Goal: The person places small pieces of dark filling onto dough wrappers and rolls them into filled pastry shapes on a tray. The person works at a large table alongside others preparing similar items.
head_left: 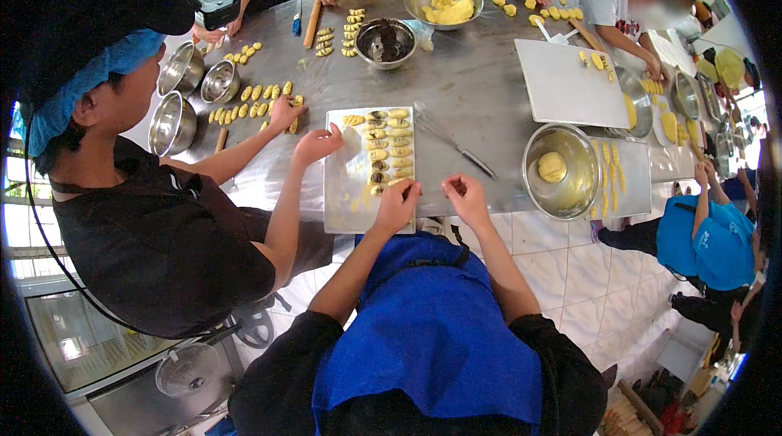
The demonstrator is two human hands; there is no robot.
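My left hand [397,204] is at the near right corner of a pale rectangular tray [342,200], its fingers curled with the tips together. Slightly to the right, over the table's near edge, is my right hand [467,198], also with fingers bent in and thumb near the index finger. Whether either holds something small does not show. On the tray lie rows of small oval yellow dough pieces [399,143], several with dark stripes. A co-worker's hand [318,145] hovers by the tray's left edge; their other hand touches dough pieces [269,94] on the table.
A whisk [464,152] lies right of the tray. Further right stand a steel bowl [529,183] with a dough ball [552,167] and a white board [562,85]. Bowls of dark filling [386,41] and yellow dough [456,11] sit at the back. Co-workers surround the steel table [326,81].
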